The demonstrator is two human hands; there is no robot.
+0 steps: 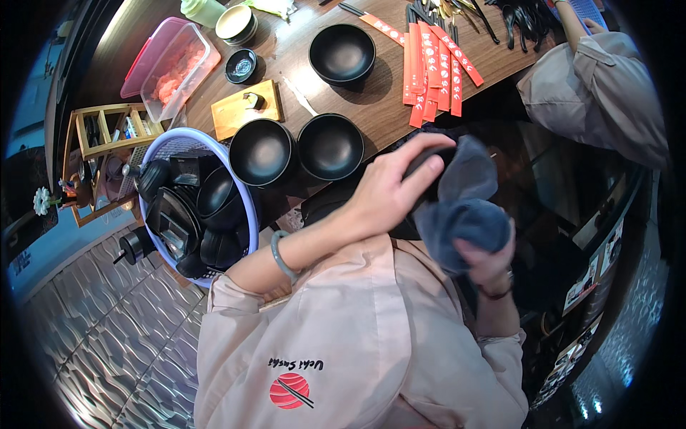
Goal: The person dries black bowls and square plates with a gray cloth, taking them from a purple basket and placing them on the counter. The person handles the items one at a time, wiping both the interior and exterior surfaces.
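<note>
My left hand [399, 185], below a jade-like bangle, grips a dark rounded object [422, 161], seemingly a black bowl, largely hidden by fingers and cloth. Bunched in my right hand [485, 257] is a blue-grey cloth [463, 214], partly blurred, whose upper part lies against that object. Two black bowls [261, 152] [330, 146] stand side by side at the table's near edge, and another black bowl [342, 53] stands farther back. To the left, a lavender plastic basket [252, 214] holds black bowls, spoons and dishes.
Red paper chopstick sleeves [429, 69] lie on the wooden table [375, 118], with black spoons [522, 24] beyond. At left are a plastic container [179, 69] of pinkish-orange food, a small wooden board [246, 110] and a wooden rack [112, 128]. A co-worker's sleeve [595, 96] is at upper right.
</note>
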